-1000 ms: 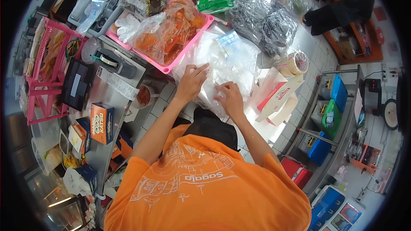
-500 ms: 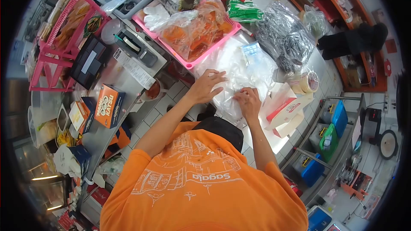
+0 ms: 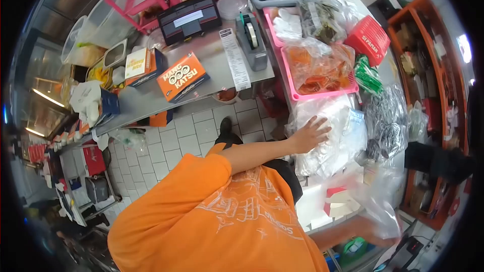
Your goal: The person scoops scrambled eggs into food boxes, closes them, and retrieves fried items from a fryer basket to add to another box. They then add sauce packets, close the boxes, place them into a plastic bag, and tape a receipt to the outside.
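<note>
My left hand [image 3: 311, 135] lies with fingers spread on a pile of transparent plastic bags [image 3: 322, 160]. Out to the right, my right hand [image 3: 381, 232] grips a transparent plastic bag [image 3: 384, 206] that hangs loose and is smeared by motion; its fingers are partly hidden behind the plastic. Between the pile and that hand stands an open white-and-red paper box [image 3: 344, 202]. Just beyond the pile is a pink basket [image 3: 330, 94] holding bagged orange food [image 3: 320, 68].
Bundled dark plastic packs [image 3: 385, 126], a green pack [image 3: 369, 74] and a red box [image 3: 369, 41] flank the basket. The left counter bears an orange box [image 3: 182, 76], a long receipt [image 3: 235, 60], a tape dispenser [image 3: 253, 45] and a dark screen [image 3: 189, 18]. Tiled floor [image 3: 166, 146] shows below.
My view has swung left. Both hands were together on the bag pile; my right hand has moved off to the right with a plastic bag, while my left hand stays on the pile.
</note>
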The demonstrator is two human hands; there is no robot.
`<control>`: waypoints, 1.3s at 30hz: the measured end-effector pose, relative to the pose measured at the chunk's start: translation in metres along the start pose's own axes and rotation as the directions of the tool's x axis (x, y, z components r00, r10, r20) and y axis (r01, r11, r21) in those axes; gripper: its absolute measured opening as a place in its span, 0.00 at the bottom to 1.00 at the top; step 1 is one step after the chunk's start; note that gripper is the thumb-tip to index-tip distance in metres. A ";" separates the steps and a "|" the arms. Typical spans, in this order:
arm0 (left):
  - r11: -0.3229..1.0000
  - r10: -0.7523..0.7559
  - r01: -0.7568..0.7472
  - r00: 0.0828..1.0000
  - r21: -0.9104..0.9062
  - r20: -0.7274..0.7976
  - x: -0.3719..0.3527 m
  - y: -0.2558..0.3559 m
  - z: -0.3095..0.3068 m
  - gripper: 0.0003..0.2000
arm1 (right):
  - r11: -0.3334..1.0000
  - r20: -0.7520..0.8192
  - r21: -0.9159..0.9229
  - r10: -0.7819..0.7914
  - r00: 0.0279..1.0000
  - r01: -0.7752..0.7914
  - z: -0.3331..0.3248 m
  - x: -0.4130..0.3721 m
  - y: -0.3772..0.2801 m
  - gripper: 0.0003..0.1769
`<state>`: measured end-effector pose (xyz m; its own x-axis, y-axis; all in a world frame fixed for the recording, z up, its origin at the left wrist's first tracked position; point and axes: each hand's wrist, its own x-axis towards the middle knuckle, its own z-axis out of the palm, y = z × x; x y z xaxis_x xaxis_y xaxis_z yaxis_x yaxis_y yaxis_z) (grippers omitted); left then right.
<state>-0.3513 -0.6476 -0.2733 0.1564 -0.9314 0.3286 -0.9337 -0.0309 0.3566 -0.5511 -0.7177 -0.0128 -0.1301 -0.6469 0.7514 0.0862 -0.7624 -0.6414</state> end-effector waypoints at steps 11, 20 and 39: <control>0.324 -0.116 0.120 0.990 -0.939 0.086 -0.010 0.056 -0.172 0.44 | 0.898 0.478 -0.329 0.424 0.769 -0.291 0.077 -0.002 -0.015 0.18; -0.665 -0.242 -0.081 0.964 -0.743 0.111 -0.066 0.005 -0.211 0.34 | 0.725 0.270 -0.267 0.689 0.672 -0.635 0.094 -0.010 -0.018 0.18; -0.343 -0.444 -0.405 0.865 -0.848 -0.234 -0.282 -0.073 -0.364 0.42 | 0.299 0.631 -0.002 0.741 0.231 -0.954 0.224 -0.190 -0.159 0.14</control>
<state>-0.2100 -0.2502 -0.0736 0.6250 -0.7069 0.3311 0.5294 0.6955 0.4858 -0.3189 -0.4779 -0.0195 0.6568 -0.7259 -0.2042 0.1482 0.3898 -0.9089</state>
